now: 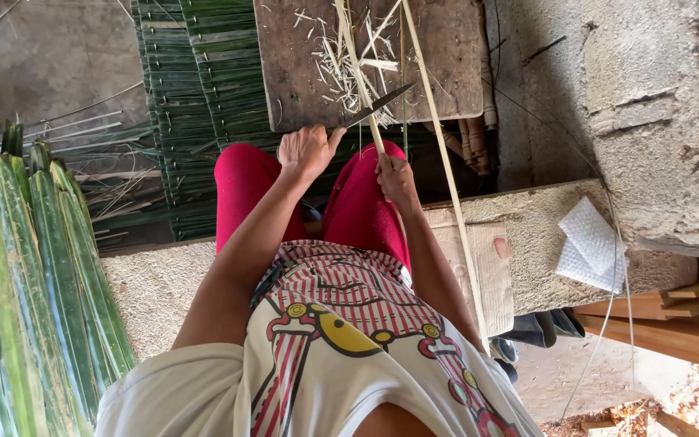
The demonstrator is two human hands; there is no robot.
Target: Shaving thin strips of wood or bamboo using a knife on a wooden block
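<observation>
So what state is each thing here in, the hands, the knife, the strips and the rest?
Left hand: closed on the knife handle.
Knife: blade against the strip, over the board.
Right hand: gripping the pale strip.
Pale strip: held taut, running over the board.
Wooden board: littered with shavings.
Green slats: bundled, leaning at the side.

One wooden board [301, 73] lies ahead of the knees; on it rest one knife [378, 105] and two long pale bamboo strips [434, 121]. Left of the board stand about six green split bamboo slats [34, 267]. Right of it lie two white padded sheets [588, 247].
</observation>
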